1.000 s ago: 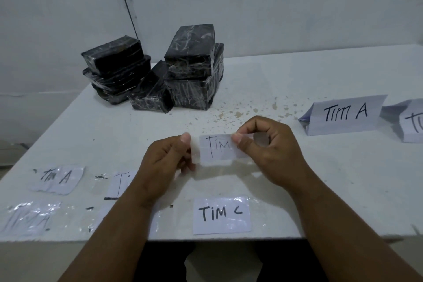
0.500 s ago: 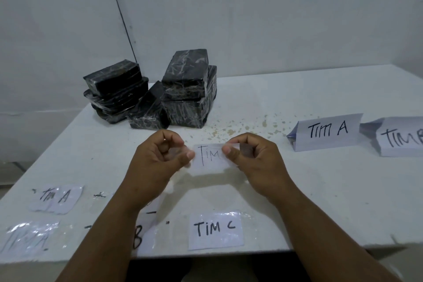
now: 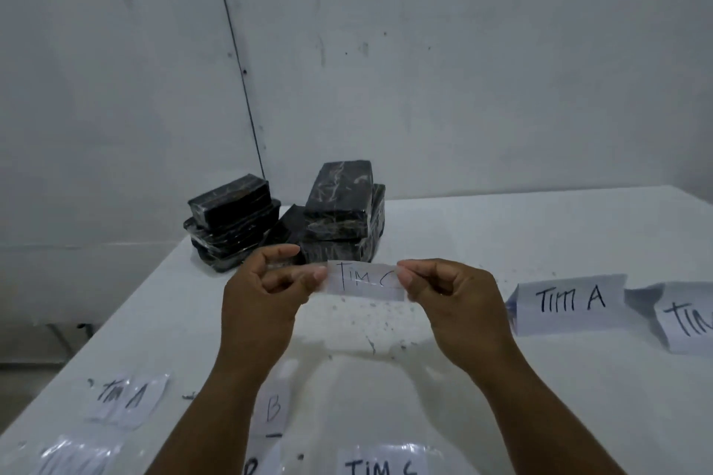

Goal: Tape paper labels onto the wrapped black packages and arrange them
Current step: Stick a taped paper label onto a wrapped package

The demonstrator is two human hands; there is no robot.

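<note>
Both hands hold one paper label [image 3: 364, 280], lettered "TIM C", stretched flat in the air above the desk [image 3: 540, 235]. The left hand [image 3: 266, 293] pinches its left end between thumb and forefinger, and the right hand [image 3: 449, 297] pinches its right end the same way; the other fingers of each hand are curled in. A clear strip of tape seems to run out past the paper under the left fingers, though it is hard to make out. The label's long axis runs left to right, level across the view. The wrapped black packages [image 3: 339, 212] sit stacked straight beyond the label toward the wall, slightly left of centre, so the left hand is the nearer. Folded signs, one reading "TIM A" [image 3: 569, 303], stand well apart to the right. Other labels [image 3: 123, 397] lie flat along the near edge.
</note>
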